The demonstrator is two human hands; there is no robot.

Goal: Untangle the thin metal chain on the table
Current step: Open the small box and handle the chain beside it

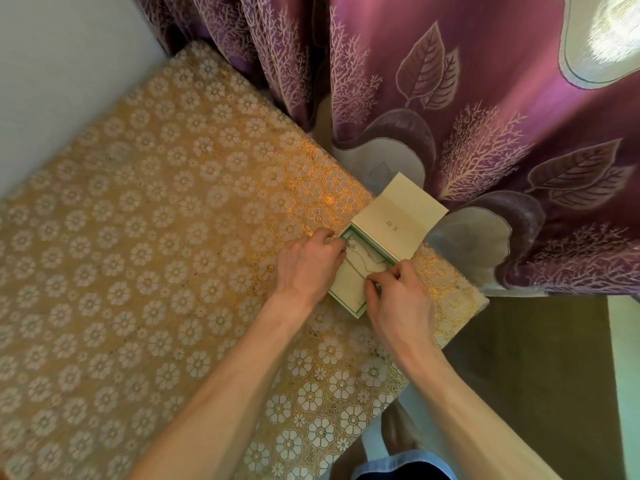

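Chain (361, 268), thin and silvery, lies slack on the pale pad of an open box (360, 311), strung between the two hands. The left hand (310, 266) curls its fingers over the chain's far end at the box's corner. The right hand (398, 299) pinches the chain's near part between thumb and fingertips. The box sits near the edge of the table (166, 237), its lid (398, 213) against a purple curtain (485, 116).

The chain (362, 263) lies in the box (359, 312) on the table (173, 237), curtain (450, 116) behind
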